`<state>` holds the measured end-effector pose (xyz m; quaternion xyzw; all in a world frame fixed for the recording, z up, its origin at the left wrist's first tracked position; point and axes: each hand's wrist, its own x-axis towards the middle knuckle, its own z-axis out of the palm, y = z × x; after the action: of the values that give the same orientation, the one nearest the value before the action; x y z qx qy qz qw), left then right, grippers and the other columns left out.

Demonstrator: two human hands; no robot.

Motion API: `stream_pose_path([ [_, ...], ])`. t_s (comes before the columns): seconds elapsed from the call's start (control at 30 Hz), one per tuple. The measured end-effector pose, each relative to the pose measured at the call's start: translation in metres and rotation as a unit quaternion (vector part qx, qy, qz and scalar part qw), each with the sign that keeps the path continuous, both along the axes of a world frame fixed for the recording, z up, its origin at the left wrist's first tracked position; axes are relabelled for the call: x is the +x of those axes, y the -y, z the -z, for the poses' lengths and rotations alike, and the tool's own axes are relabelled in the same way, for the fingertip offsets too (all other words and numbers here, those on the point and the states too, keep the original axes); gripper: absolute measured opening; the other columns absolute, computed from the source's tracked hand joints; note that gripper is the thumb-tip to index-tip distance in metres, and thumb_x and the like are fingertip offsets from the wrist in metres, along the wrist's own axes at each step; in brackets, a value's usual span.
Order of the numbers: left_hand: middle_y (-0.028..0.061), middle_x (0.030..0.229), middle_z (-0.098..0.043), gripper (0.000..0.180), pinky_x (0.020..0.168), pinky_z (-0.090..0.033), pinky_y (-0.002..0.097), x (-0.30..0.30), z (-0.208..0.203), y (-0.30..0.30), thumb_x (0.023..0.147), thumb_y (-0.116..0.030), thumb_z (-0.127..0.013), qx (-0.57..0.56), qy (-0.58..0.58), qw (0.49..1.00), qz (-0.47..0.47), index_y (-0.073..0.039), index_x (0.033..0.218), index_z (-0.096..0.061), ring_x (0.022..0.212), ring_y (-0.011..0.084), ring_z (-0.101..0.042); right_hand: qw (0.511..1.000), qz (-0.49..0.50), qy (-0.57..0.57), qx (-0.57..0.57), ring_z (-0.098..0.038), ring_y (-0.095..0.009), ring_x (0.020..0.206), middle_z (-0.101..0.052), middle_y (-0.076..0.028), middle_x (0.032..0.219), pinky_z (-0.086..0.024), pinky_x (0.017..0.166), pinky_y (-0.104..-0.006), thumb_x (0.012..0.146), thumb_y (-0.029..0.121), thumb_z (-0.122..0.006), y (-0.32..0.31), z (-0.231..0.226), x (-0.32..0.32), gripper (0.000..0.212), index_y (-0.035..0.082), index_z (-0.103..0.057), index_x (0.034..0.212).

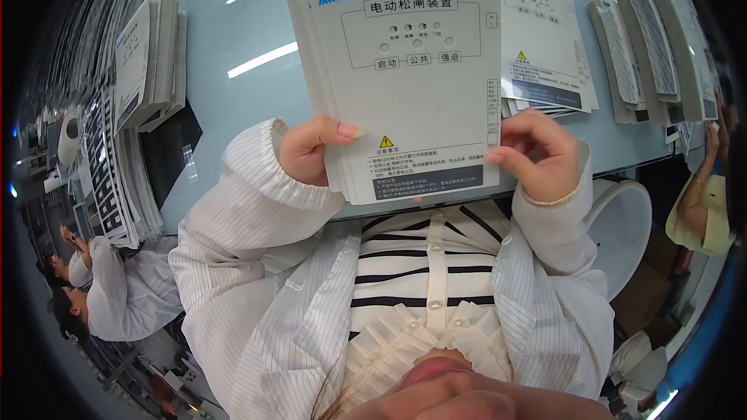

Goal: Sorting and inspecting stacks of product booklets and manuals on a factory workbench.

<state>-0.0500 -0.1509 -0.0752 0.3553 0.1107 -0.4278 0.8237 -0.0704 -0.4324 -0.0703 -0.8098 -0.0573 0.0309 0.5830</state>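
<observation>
Upright before me is a stack of light grey printed panel sheets (412, 120), with small round holes, blue lettering at the top and a dark band at the bottom. Its layers fan out a little along the left edge. My left hand (317, 149) grips that edge low down, thumb on the front and fingers hidden behind. At the lower right edge, my right hand (541, 154) is closed with thumb and forefinger at the sheets' border. Partly behind the held stack lies a second pile of like sheets (545, 39) on the glass-topped table (241, 23).
More bundled panel sheets (618, 62) stand at the right; another bundle (136, 58) and tall piles of sheets (85, 39) fill the left. A white bin (626, 225) is by my right elbow. Co-workers sit at left (128, 288) and right (704, 202).
</observation>
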Motion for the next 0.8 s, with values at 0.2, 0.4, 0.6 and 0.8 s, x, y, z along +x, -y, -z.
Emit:
stream_pose_path([
  [0.2,0.0221,0.123,-0.047,0.059,0.094,-0.040,0.0438,0.003,-0.002,-0.001,0.075,-0.021,-0.051,0.022,0.012,1.000,0.019,0.001,0.128,-0.035,0.110,0.0349,-0.049,0.984,-0.051,-0.127,0.116,-0.045,-0.004,0.056,-0.054,0.000,0.072,-0.034,0.050,-0.0166,0.080,0.005,-0.063,0.000,-0.004,0.001,0.007,-0.002,-0.059,0.081],
  [0.4,0.0205,0.122,-0.048,0.056,0.095,-0.039,0.0424,0.000,0.004,-0.006,0.077,-0.023,-0.051,0.038,0.004,0.999,0.007,0.000,0.125,-0.038,0.109,0.0330,-0.050,0.988,0.112,-0.082,0.073,-0.041,-0.002,0.049,-0.059,0.000,0.075,-0.030,0.043,-0.0153,0.083,0.009,-0.062,0.012,-0.004,0.005,0.014,0.000,-0.063,0.094],
  [0.6,0.0189,0.118,-0.050,0.054,0.093,-0.040,0.0409,0.003,0.001,-0.002,0.077,-0.023,-0.052,0.023,0.006,1.000,0.012,0.000,0.125,-0.039,0.107,0.0310,-0.051,0.951,0.300,0.062,0.036,-0.039,-0.002,0.049,-0.058,0.003,0.071,-0.029,0.043,-0.0163,0.081,0.014,-0.067,0.064,0.010,0.032,0.022,0.002,-0.064,0.099],
  [0.8,0.0183,0.117,-0.051,0.054,0.092,-0.041,0.0404,0.003,-0.005,-0.001,0.077,-0.024,-0.054,0.071,0.023,0.997,0.017,-0.001,0.125,-0.040,0.107,0.0301,-0.052,0.865,0.311,0.178,-0.352,-0.034,-0.003,0.053,-0.055,0.002,0.078,-0.031,0.049,-0.0173,0.076,0.015,-0.071,0.062,0.015,0.036,0.023,0.005,-0.067,0.097],
])
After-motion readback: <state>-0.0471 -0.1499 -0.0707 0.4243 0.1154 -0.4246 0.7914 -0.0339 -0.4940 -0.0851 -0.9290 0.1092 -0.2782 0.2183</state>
